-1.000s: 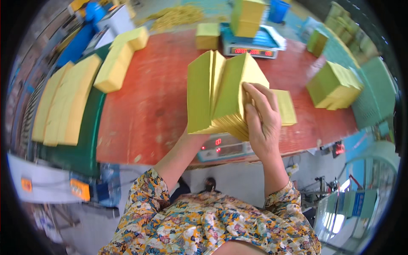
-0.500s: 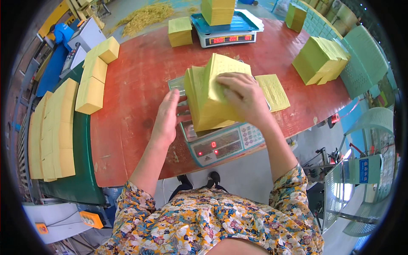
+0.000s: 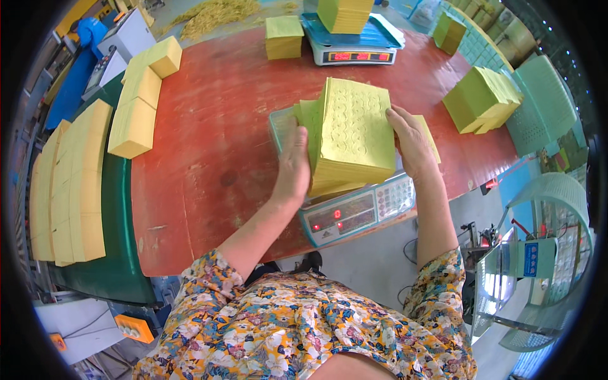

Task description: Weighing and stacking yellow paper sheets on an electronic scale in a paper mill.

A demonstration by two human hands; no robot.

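A thick stack of yellow paper sheets (image 3: 353,136), its top sheet embossed with rows of round marks, sits on the pan of a digital scale (image 3: 354,215) at the near edge of the red counter (image 3: 215,139). The left hand (image 3: 292,171) presses flat against the stack's left side, fingers pointing away from the person, with a thinner, slightly offset bundle of the same sheets showing just beyond the fingertips. The right hand (image 3: 408,142) clasps the stack's right edge, fingers laid along the top corner and the thumb side hidden behind the paper. Both grips are closed loosely around the stack, squeezing it between the palms rather than pinching it. The scale's display glows with red digits, and its keypad faces the person.

At the far side of the counter a second scale (image 3: 354,47) carries another tall yellow pile (image 3: 345,12), and a small square pile (image 3: 284,37) stands just to its left. To the right, a loose, fanned heap of sheets (image 3: 481,98) lies near the counter's edge, with one more small pile (image 3: 449,31) farther off. Along the left edge, blocks of yellow paper (image 3: 136,101) rest partly on the counter, and long rows of stacked sheets (image 3: 66,183) lie on a green surface (image 3: 117,253) beside it.
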